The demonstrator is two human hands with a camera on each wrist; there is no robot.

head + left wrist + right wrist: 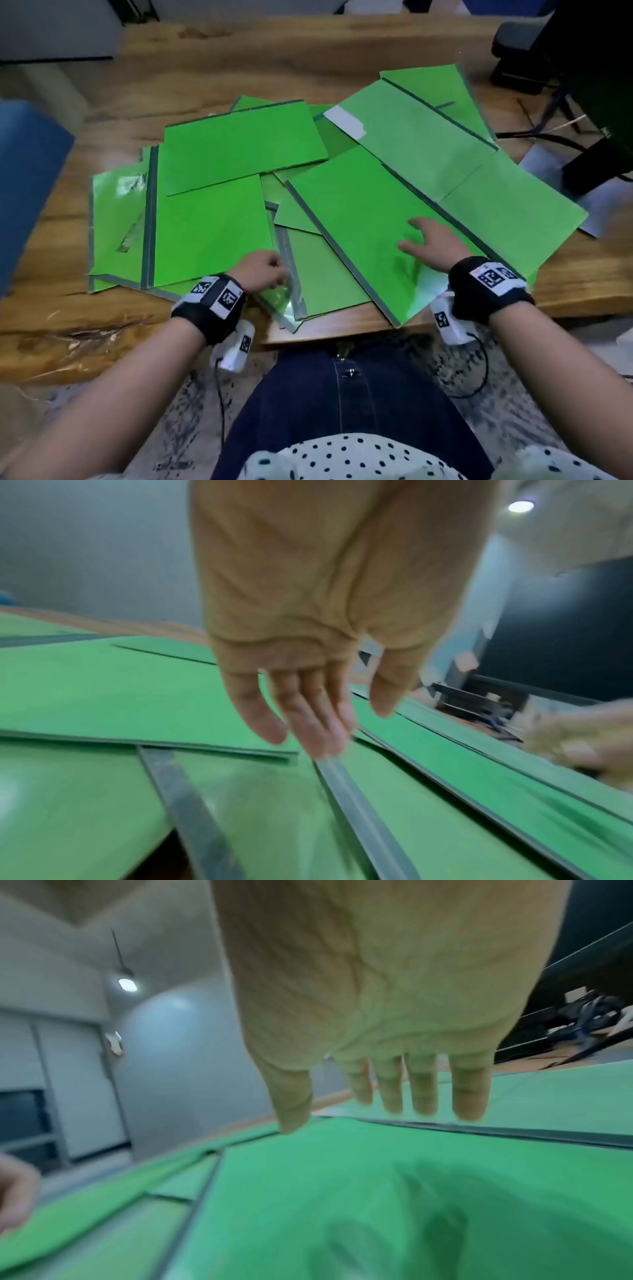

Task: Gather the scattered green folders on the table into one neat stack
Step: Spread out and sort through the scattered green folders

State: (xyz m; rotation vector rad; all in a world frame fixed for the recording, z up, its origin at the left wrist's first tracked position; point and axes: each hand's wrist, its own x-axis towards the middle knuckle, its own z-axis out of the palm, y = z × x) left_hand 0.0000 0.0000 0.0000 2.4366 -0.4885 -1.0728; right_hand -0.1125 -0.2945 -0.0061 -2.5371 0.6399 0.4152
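Several green folders with grey spines lie overlapping across the wooden table (239, 58). One big folder (352, 219) slants toward the front edge, and my right hand (416, 236) lies on it with fingers spread and straight; the right wrist view shows that hand (349, 1118) just above the green cover (377, 1191). My left hand (279, 270) sits at the front left of the pile, its fingertips on the grey spine (289, 260) of a lower folder (322, 274). In the left wrist view the fingers (322, 723) reach that spine (359, 810), thumb apart, nothing pinched.
An opened folder (421, 144) with a white label spreads at the back right. Some folder corners overhang the table's front edge (342, 332). A black monitor stand (596, 164), cables and white papers (541, 161) crowd the right side. A blue chair (27, 171) stands at the left.
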